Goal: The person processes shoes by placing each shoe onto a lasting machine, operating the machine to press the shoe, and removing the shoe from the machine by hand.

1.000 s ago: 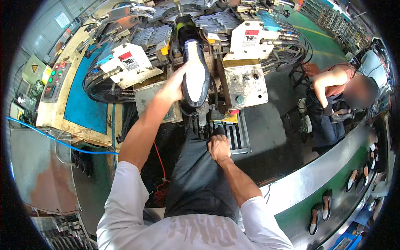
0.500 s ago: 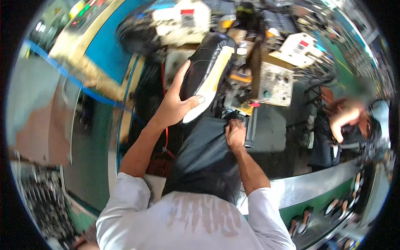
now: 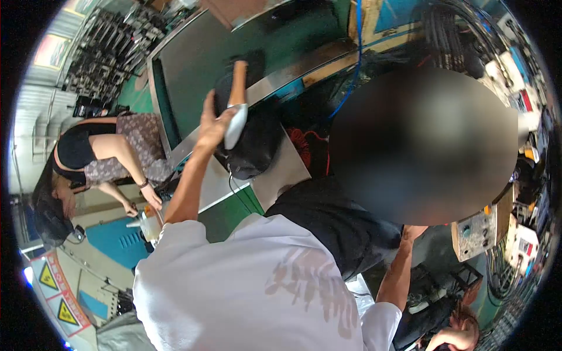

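A black shoe upper on a last, with a pale sole side and a tan heel part [image 3: 238, 88], is gripped in my left hand [image 3: 215, 126]. It hangs over the edge of a green-topped conveyor [image 3: 199, 70], left of a black rounded object [image 3: 254, 152]. Beyond my dark trousers, my right hand [image 3: 414, 232] shows only in part at the lower rim of a large blurred patch. Its fingers are hidden, and so is whatever it touches.
A co-worker [image 3: 117, 146] bends at the left beside a blue panel [image 3: 117, 243]. Another person [image 3: 456, 330] is at the lower right. A machine control box [image 3: 471, 237] stands at the right. A blue hose [image 3: 357, 64] hangs at the top.
The view has swung left. My left hand has carried the shoe from in front of the machine to the conveyor side. My right hand's fingers, visible before, are now hidden.
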Available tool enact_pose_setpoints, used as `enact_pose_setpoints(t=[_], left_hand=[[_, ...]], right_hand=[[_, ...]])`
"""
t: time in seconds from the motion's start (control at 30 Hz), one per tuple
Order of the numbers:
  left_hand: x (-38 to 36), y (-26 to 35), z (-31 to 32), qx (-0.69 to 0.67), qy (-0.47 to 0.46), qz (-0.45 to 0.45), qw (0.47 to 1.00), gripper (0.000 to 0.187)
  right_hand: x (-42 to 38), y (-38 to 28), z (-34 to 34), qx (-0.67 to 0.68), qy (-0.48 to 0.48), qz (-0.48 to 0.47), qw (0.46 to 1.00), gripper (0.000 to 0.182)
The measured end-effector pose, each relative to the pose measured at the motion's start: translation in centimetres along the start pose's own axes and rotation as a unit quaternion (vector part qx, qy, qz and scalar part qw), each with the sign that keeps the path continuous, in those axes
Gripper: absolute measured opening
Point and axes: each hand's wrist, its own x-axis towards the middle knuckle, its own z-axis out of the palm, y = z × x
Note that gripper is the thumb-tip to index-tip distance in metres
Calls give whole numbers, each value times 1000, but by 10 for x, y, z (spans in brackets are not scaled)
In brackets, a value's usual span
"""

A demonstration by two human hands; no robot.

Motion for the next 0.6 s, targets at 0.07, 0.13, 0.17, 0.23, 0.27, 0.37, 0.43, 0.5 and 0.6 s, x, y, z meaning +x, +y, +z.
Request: enact_pose_setpoints(t=[0.07,0.13,0.17,0.23,0.27,0.37,0.43,0.5,0.6], left_hand=[[-8,-41,-44,-23,51,-62,997,97],[-10,-118,-80,47,95,-60,993,100],[-16,-144,-89,16,110,-98,989,103],[-29,-193,-100,23,131,-140,981,99],[-35,-226,-104,61,137,-144,978,92],[-53,-327,-125,-36,48,-116,991,101],[-89,-254,-125,32,30,-364,930,105],[-63,-265,-129,177,-73,-313,930,95],[22,-233,-120,374,-167,-178,895,80]], right_hand=[[8,-8,-3,13,-18,34,999,55],[13,-8,-3,50,-45,47,997,58],[14,-5,-1,41,-48,35,997,58],[13,7,5,12,-32,5,999,56],[15,4,2,23,-27,-13,999,52],[12,-8,0,-6,-11,14,1000,42],[15,-34,-10,22,-8,73,997,34],[10,-40,-5,2,13,119,993,32],[10,-48,-6,-62,-11,110,992,27]])
